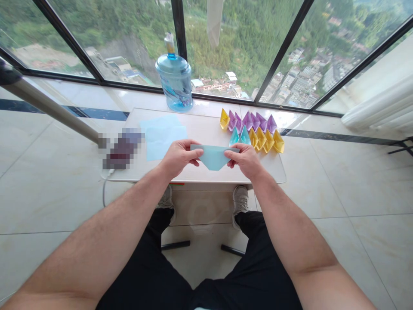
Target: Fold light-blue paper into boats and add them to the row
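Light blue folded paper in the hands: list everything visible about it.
The light blue paper looks like a thin matte sheet, folded into a flat band along the top with a triangle below, its tip pointing toward the person. The left hand pinches its left end, the right hand its right end. It is held level over the near part of the white table; whether it rests on the tabletop cannot be told.

A light-blue folded paper (214, 157), flat-topped with a downward point, is held level above the table's near edge.
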A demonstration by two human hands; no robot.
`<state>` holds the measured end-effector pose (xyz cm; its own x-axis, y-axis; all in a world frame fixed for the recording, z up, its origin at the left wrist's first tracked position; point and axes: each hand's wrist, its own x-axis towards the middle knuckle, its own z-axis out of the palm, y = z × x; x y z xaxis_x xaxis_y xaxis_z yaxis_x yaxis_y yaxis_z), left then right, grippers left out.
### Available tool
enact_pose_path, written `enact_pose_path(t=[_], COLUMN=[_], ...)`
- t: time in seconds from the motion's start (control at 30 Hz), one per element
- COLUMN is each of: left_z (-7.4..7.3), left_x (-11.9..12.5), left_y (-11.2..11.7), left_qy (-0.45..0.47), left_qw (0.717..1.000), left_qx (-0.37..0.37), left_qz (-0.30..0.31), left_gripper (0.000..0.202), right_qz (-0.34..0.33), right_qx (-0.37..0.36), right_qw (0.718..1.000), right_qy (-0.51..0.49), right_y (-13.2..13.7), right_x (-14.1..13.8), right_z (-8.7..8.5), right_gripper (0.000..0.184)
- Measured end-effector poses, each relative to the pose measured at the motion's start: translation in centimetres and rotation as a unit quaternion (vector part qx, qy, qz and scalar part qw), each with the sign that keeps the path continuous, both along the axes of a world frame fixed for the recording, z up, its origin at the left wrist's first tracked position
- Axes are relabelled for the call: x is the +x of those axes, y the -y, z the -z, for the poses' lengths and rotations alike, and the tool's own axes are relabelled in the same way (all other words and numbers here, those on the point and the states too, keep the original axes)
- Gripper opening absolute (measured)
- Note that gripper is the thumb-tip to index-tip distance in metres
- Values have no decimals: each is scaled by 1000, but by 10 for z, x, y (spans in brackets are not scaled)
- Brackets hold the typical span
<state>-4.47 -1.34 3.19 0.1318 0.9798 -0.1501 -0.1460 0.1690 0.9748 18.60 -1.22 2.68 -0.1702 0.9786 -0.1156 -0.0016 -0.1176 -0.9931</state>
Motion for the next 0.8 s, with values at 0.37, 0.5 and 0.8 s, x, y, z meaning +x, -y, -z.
enact_pose_path(t=[0.37,0.5,0.8], left_z=[-1,-2,-7], left_x=[2,2,3], left_y=[3,4,7], left_qy=[-14,-12,39], left_qw=[999,999,998], left_qx=[40,50,-17], left_qz=[-6,-15,-37], left_gripper=[26,26,22], right_qz=[-12,-9,-21], right_qx=[23,28,28], right_qw=[999,999,999], right_qy=[32,17,-33], right_y=[4,2,3], right_x=[-2,-1,6], right_z=[-1,1,0], right_gripper=[40,39,32])
